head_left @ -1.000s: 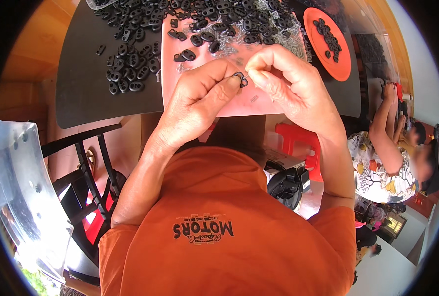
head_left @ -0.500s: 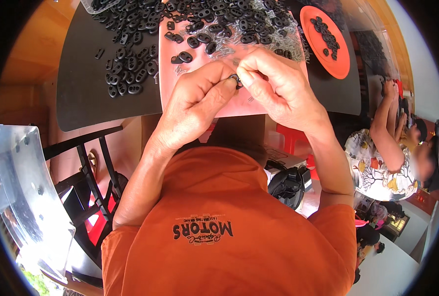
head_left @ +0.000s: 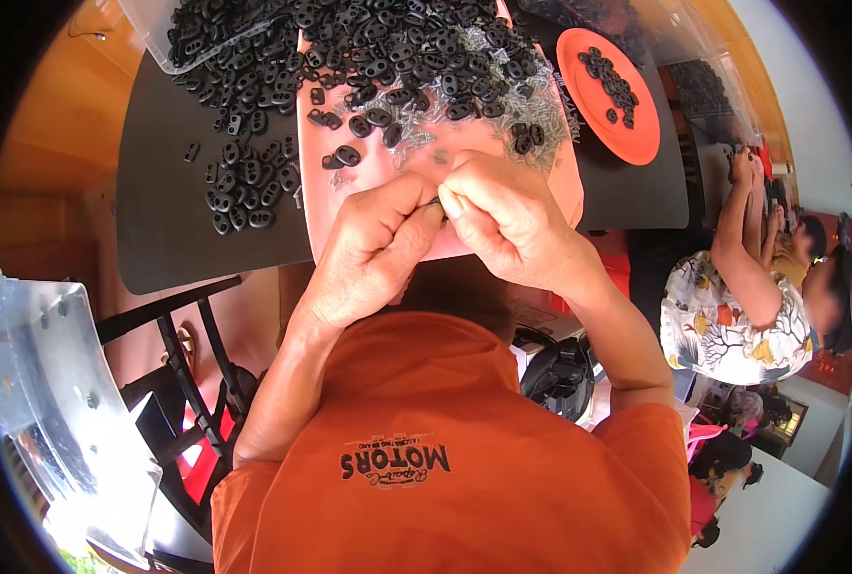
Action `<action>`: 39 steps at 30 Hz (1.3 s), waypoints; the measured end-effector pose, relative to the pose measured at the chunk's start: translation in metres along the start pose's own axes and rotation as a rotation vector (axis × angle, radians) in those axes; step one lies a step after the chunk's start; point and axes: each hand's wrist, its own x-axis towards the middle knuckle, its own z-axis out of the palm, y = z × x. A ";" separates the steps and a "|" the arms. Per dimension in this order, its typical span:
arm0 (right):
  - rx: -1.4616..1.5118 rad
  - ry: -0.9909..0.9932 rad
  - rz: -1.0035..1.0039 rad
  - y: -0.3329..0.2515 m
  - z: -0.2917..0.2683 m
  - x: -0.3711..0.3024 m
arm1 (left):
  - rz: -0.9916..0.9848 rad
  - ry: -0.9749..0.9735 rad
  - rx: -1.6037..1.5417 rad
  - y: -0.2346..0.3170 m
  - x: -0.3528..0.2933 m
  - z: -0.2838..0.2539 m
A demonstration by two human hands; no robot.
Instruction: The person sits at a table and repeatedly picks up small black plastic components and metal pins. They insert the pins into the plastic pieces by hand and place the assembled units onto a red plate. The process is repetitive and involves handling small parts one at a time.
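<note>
Over the near part of a pink tray, my two hands meet at their fingertips. My left hand is closed, pinching a small black cord lock between thumb and forefinger; little of the piece shows. My right hand is also closed, thumb against forefinger, right beside that piece. Whatever lies within its pinch is hidden. Beyond them, a heap of black two-holed cord lock parts covers the far end of the tray. Small metal springs are strewn on its right side.
More black parts lie on the dark table. An orange plate holds small black pieces. Clear bins stand at far left and near left. A black chair is at left, a seated person at right.
The hands sit lower in the view, and the tray and table have shifted down too. The fingertips now cover more of the cord lock. My right thumb and forefinger remain pinched beside it.
</note>
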 end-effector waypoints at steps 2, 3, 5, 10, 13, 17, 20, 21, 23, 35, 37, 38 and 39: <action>0.006 -0.006 0.003 -0.001 -0.001 0.001 | 0.018 0.012 -0.002 0.000 0.000 0.000; 0.017 0.006 -0.006 -0.002 -0.003 0.005 | 0.026 0.018 -0.003 0.001 0.001 0.001; 0.070 -0.064 0.010 0.007 -0.015 0.008 | -0.019 0.027 -0.024 0.004 0.001 0.002; -0.344 -0.049 0.029 0.033 -0.035 0.043 | -0.025 0.055 -0.042 0.003 0.001 0.002; -0.559 -0.119 -0.015 0.041 -0.018 0.069 | -0.060 0.076 -0.058 0.012 0.000 0.002; -0.635 -0.202 -0.070 0.049 -0.004 0.071 | -0.059 0.066 -0.087 0.017 0.001 0.004; -0.598 -0.242 0.016 0.045 -0.016 0.062 | -0.056 0.071 -0.105 0.017 0.002 0.004; -0.586 -0.260 0.055 0.042 -0.021 0.059 | -0.062 0.072 -0.105 0.017 0.002 0.004; -0.605 -0.297 0.107 0.040 -0.028 0.057 | -0.121 0.065 -0.107 0.016 0.001 0.001; -0.527 -0.320 0.098 0.044 -0.037 0.065 | -0.029 0.061 -0.097 0.015 0.003 0.001; -0.552 -0.355 0.091 0.042 -0.029 0.067 | -0.028 0.061 -0.077 0.013 0.003 0.000; -0.597 -0.365 0.076 0.044 -0.027 0.066 | -0.044 0.063 -0.066 0.013 0.003 0.000; -0.582 -0.354 0.087 0.044 -0.027 0.065 | -0.061 0.064 -0.055 0.013 0.003 0.000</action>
